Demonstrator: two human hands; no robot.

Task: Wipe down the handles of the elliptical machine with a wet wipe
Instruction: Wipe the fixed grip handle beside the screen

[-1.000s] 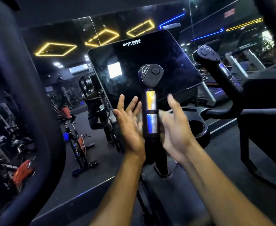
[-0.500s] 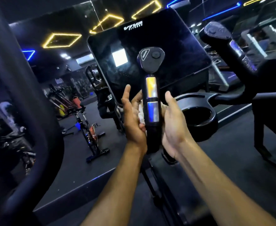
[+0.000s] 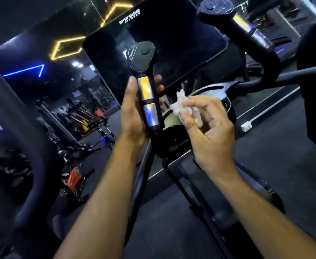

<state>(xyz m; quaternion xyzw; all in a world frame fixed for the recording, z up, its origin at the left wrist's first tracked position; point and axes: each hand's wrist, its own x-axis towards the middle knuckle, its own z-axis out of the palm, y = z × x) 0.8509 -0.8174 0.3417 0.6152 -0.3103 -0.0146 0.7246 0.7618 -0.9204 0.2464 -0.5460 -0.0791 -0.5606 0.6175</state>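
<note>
My left hand (image 3: 133, 111) wraps the near handle (image 3: 149, 101) while my right hand (image 3: 207, 128) pinches the crumpled wet wipe (image 3: 183, 107) just beside it; so loose a pinch could drop it.

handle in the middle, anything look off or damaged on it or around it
Nothing stands out. The near handle stands upright and looks intact, its two metal sensor plates in place. The left hand holds it, and the right hand pinches a crumpled wet wipe beside it, not touching the handle.

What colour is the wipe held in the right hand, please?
White, crumpled; the head view shows the wipe pinched in the right hand.
</note>
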